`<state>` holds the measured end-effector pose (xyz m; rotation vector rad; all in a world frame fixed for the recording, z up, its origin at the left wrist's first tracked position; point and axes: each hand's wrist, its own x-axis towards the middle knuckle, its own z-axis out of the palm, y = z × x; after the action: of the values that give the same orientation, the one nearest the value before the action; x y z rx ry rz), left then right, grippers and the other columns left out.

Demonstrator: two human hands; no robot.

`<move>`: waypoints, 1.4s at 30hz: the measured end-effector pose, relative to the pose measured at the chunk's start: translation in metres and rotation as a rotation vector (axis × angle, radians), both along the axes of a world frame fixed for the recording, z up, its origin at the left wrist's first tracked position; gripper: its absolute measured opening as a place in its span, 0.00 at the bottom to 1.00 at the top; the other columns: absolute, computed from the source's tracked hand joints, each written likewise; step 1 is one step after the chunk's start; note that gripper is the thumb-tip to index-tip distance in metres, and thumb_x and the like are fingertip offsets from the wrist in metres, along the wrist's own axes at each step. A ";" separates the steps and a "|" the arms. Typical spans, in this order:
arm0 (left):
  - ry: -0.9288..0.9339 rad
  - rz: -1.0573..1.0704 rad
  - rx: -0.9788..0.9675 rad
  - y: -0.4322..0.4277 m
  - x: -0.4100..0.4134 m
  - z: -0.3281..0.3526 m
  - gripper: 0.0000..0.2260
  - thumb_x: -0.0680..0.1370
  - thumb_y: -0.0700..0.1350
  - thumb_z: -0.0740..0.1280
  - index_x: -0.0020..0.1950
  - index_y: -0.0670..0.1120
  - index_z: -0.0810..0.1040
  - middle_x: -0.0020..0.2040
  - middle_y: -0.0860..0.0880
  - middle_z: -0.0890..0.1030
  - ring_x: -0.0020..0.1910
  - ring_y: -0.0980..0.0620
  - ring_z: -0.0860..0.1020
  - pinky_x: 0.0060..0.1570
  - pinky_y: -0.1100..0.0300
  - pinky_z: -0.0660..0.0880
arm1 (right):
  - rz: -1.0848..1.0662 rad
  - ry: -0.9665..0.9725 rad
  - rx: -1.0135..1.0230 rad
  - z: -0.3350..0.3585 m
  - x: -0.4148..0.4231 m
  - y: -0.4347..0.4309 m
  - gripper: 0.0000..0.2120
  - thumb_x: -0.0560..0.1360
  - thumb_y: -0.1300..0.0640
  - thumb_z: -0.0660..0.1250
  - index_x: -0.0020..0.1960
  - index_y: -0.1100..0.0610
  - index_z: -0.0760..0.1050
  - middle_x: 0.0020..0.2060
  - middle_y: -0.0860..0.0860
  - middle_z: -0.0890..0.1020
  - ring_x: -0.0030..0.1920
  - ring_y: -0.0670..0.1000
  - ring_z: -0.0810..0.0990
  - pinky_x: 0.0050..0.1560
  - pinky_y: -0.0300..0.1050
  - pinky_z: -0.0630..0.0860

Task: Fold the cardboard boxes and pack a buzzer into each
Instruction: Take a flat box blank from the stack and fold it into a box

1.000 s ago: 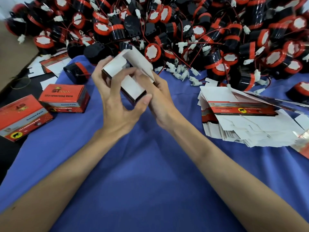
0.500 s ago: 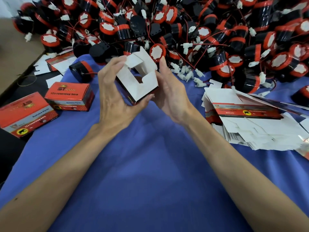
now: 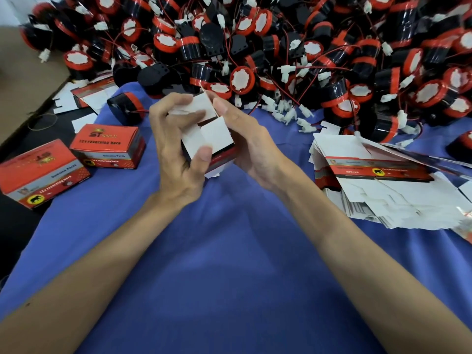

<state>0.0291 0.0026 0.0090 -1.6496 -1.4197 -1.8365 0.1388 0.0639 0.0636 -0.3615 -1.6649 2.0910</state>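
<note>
Both hands hold a half-folded cardboard box [image 3: 215, 135] above the blue cloth, its white inner flaps facing me. My left hand [image 3: 176, 152] grips its left side, thumb pressing a flap on the front and fingers curled over the top flap. My right hand [image 3: 249, 143] cups the right side, fingers curled onto the upper flap. A large heap of black-and-red buzzers [image 3: 293, 52] with red wires and white plugs fills the far side. One buzzer [image 3: 126, 107] lies apart at the heap's left edge. A stack of flat unfolded boxes [image 3: 378, 182] lies to the right.
Two closed red boxes [image 3: 107, 146] [image 3: 38, 172] stand at the left on the edge of the blue cloth [image 3: 229, 251]. Loose flat cartons [image 3: 84, 97] lie at the far left on a dark surface, near a rubber band [image 3: 43, 122].
The box's flaps have been pushed inward, so it has gone from splayed open to a closed cube shape. Both hands have closed round it and come slightly nearer.
</note>
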 end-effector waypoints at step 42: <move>-0.178 -0.087 -0.055 -0.003 0.014 0.003 0.19 0.68 0.43 0.61 0.56 0.40 0.62 0.56 0.31 0.63 0.56 0.37 0.68 0.56 0.52 0.69 | -0.106 -0.078 0.183 -0.016 -0.002 -0.001 0.19 0.81 0.57 0.60 0.70 0.59 0.63 0.45 0.47 0.80 0.43 0.42 0.79 0.45 0.36 0.76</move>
<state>0.0426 -0.0002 0.0115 -1.6326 -1.5030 -2.0559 0.1365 0.0628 0.0479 -0.4665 -1.8235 1.8529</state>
